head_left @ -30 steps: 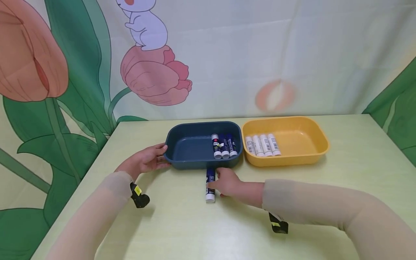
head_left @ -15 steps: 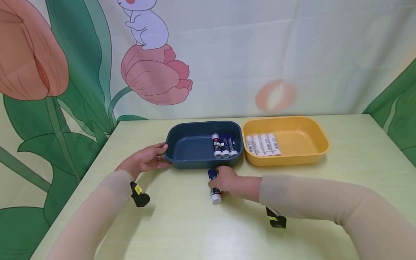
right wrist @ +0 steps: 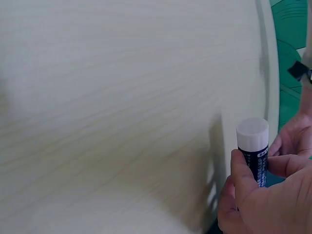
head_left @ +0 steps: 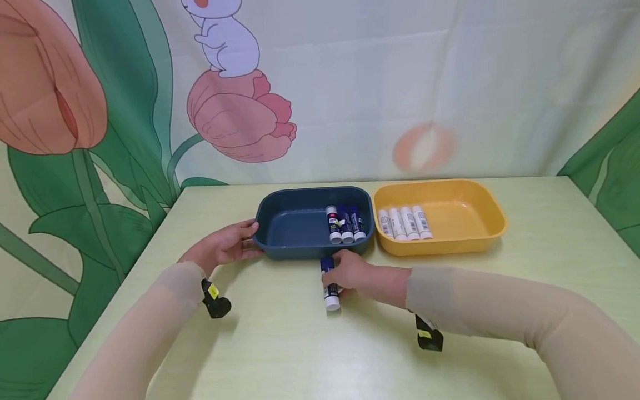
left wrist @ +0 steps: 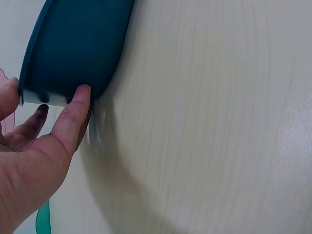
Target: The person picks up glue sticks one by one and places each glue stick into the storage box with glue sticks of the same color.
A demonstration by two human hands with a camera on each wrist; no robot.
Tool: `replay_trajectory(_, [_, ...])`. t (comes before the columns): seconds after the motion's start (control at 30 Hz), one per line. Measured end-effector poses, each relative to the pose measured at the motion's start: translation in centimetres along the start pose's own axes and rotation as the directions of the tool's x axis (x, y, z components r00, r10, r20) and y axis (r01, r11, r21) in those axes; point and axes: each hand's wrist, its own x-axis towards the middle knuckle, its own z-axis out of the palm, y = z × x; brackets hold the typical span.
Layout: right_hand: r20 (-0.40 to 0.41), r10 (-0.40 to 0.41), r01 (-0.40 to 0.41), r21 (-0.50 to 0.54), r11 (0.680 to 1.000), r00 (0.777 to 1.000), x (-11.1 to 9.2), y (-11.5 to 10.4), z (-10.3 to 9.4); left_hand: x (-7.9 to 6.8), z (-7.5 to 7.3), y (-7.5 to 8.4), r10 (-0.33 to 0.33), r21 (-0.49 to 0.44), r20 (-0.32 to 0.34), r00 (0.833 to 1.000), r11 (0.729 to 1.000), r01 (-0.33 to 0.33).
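Observation:
A glue stick with a dark blue label and a white end is held in my right hand, just in front of the blue tray. In the right wrist view, my thumb and fingers pinch the glue stick around its label, white end facing the camera. My left hand grips the left end of the blue tray. The left wrist view has the thumb at the rim and the fingers against the tray's outer wall. Inside the tray, 3 dark blue glue sticks lie side by side at the right.
To the right, close beside the blue tray, stands a yellow tray. Several white glue sticks lie in a row at its left end. Both trays sit toward the back of the pale table, before a printed cloth.
The right hand has picked up the glue stick from the table, shifting it slightly right and tilting it, then slightly toward the blue tray. My left hand keeps its place on the tray.

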Motion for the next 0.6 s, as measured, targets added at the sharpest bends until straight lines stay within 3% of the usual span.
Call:
replay_trajectory(0.3, [0.092,0.009,-0.021,0.136,0.990,0.996,-1.6,-1.2,-1.1,0.1,0.1,-0.2,0.005,-0.013,0.009,1.000,1.000,-0.005])
replay_trajectory(0.6, [0.098,-0.028,0.012,0.159,0.987,0.995,-3.6,-5.2,-3.8,0.1,-0.1,-0.1,-0.001,-0.003,0.010,1.000,1.000,0.001])
